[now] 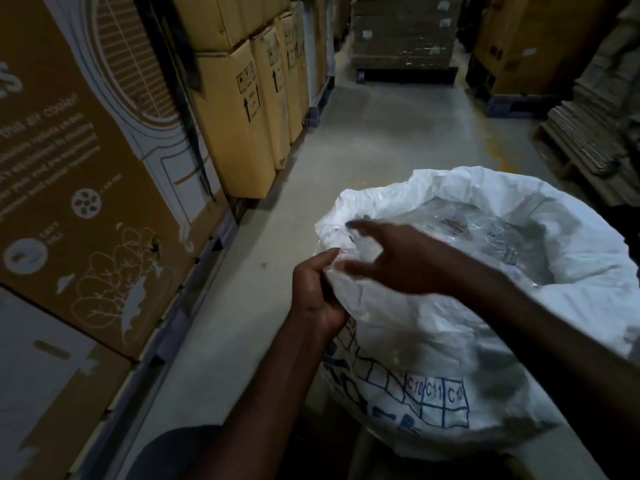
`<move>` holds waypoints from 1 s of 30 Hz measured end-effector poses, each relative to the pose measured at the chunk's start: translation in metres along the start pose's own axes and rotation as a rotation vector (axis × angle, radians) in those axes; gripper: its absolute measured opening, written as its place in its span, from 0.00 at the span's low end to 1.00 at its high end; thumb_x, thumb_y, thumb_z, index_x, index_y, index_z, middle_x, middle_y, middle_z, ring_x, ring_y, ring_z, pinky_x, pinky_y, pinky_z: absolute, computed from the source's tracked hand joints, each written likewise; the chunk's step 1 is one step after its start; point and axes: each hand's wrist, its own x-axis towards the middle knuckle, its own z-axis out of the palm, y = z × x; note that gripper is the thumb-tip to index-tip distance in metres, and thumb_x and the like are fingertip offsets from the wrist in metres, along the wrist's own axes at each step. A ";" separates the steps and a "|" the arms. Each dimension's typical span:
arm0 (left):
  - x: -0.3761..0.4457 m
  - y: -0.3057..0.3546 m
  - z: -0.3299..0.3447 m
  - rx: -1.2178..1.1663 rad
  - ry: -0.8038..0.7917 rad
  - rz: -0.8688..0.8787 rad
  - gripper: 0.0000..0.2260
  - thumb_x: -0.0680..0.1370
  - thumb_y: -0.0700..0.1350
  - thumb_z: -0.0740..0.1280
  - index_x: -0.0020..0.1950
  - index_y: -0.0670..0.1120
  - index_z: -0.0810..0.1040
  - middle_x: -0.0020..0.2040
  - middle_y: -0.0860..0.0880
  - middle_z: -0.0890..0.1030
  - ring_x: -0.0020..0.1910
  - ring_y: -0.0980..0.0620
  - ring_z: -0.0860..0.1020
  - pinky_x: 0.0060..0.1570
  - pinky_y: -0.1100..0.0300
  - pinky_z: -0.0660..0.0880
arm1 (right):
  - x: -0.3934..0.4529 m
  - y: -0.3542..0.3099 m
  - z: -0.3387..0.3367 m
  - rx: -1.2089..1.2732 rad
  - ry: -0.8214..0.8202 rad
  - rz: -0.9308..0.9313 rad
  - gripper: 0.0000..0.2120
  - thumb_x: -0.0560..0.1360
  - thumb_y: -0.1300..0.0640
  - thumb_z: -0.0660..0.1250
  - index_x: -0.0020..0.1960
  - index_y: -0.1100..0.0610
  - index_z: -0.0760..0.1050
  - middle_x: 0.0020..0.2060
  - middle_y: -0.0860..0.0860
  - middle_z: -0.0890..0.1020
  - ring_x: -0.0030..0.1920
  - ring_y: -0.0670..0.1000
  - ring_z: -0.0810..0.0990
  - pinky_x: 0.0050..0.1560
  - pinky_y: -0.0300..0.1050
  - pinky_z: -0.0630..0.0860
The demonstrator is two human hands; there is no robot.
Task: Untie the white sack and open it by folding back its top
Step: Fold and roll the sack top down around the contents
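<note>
**White sack open, rim nearly folded**

White woven plastic sack (450, 341) with blue grid print stands on the grey concrete floor (381, 133), untied, mouth wide. Left hand (317, 289) pinches the near rim; right hand (391, 258), fingers spread and released, hovers blurred above. The near-left rim probably remains to fold.

White sack (450, 358) standing open on the floor (381, 133), its top rolled back and clear plastic packets (485, 233) visible inside. Left hand (317, 289) pinches the sack's near-left rim; right hand (391, 258), fingers spread, hovers above that rim. Stacked cardboard boxes (235, 126) line the left.
</note>
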 end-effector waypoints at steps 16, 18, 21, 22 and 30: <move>-0.008 0.003 -0.017 0.407 0.080 -0.101 0.23 0.82 0.55 0.73 0.71 0.41 0.78 0.62 0.35 0.85 0.57 0.34 0.86 0.51 0.38 0.86 | -0.043 0.020 0.073 -0.336 0.343 -0.071 0.30 0.76 0.52 0.70 0.77 0.52 0.69 0.62 0.51 0.82 0.59 0.57 0.79 0.52 0.52 0.75; -0.007 0.002 -0.012 0.199 0.105 -0.072 0.15 0.83 0.44 0.69 0.66 0.37 0.78 0.62 0.36 0.84 0.55 0.38 0.85 0.49 0.43 0.86 | -0.055 0.020 0.076 -0.386 0.300 -0.083 0.37 0.75 0.42 0.69 0.80 0.51 0.64 0.70 0.50 0.76 0.64 0.56 0.76 0.59 0.56 0.75; -0.010 0.004 -0.006 0.032 0.076 -0.030 0.12 0.81 0.36 0.61 0.61 0.33 0.78 0.59 0.35 0.83 0.59 0.36 0.82 0.66 0.38 0.79 | -0.070 0.022 0.079 -0.432 0.258 -0.057 0.50 0.70 0.36 0.72 0.84 0.48 0.53 0.77 0.50 0.68 0.72 0.56 0.70 0.69 0.61 0.71; -0.014 0.004 -0.006 0.008 0.073 -0.033 0.14 0.80 0.35 0.59 0.62 0.32 0.78 0.59 0.34 0.84 0.60 0.35 0.83 0.66 0.37 0.78 | -0.073 0.023 0.080 -0.460 0.261 -0.029 0.52 0.69 0.36 0.74 0.84 0.46 0.51 0.78 0.51 0.67 0.73 0.56 0.69 0.71 0.62 0.69; -0.026 0.002 -0.004 0.363 0.135 -0.017 0.25 0.84 0.62 0.64 0.71 0.45 0.78 0.63 0.37 0.85 0.62 0.38 0.84 0.65 0.41 0.80 | -0.067 0.021 0.095 -0.433 0.339 0.061 0.30 0.73 0.62 0.64 0.74 0.51 0.65 0.62 0.53 0.77 0.47 0.59 0.79 0.41 0.53 0.76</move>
